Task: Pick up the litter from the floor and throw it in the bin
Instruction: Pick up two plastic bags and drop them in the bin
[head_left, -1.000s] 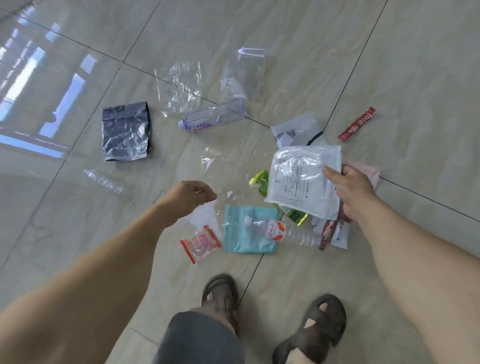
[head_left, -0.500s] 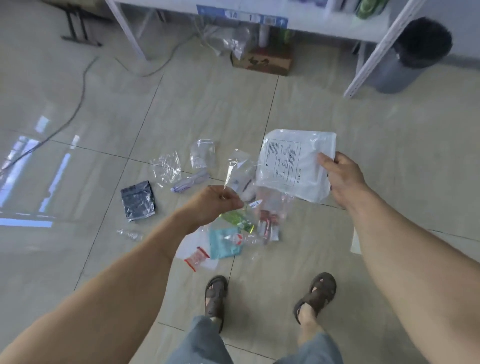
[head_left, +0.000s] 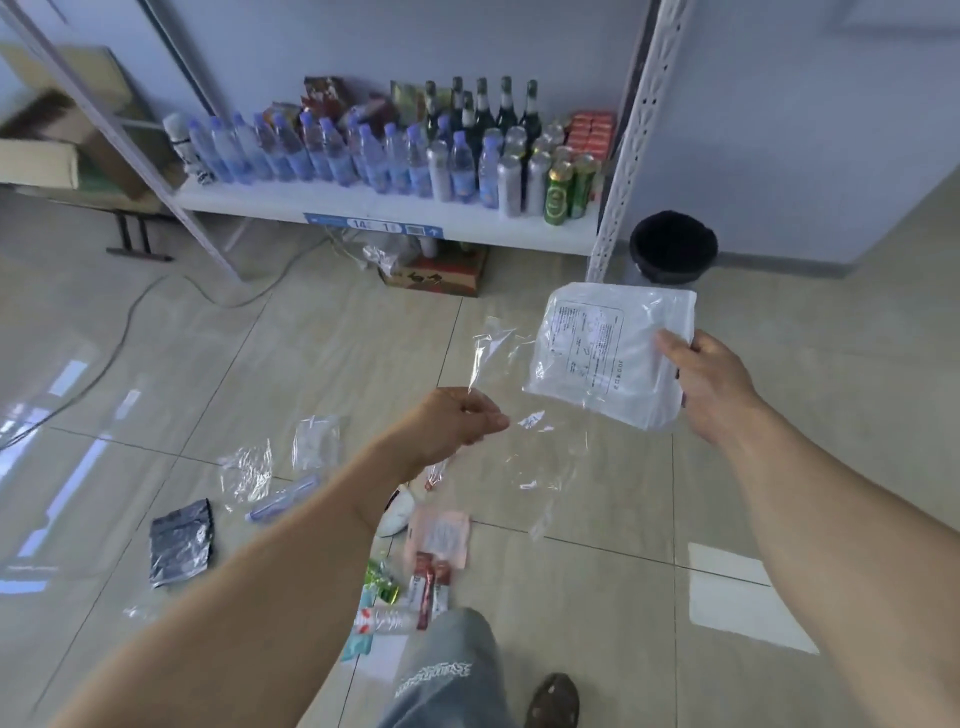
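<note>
Well, nearest are a grey trouser leg (head_left: 447, 675) and a sandal (head_left: 553, 699) on the tiled floor (head_left: 597, 597). Litter (head_left: 431, 561) lies w/ a dark foil pouch (head_left: 181, 541) to its left. Left hand (head_left: 457, 423) is closed, pinching a clear plastic bag (head_left: 519, 415) that hangs in the air. Right hand (head_left: 709, 382) grips a white printed packet (head_left: 608, 353), thumb on top. Farther, the black bin (head_left: 672, 249) stands beside the shelf (head_left: 395, 205) w/ bottles (head_left: 363, 156) and cans.
</note>
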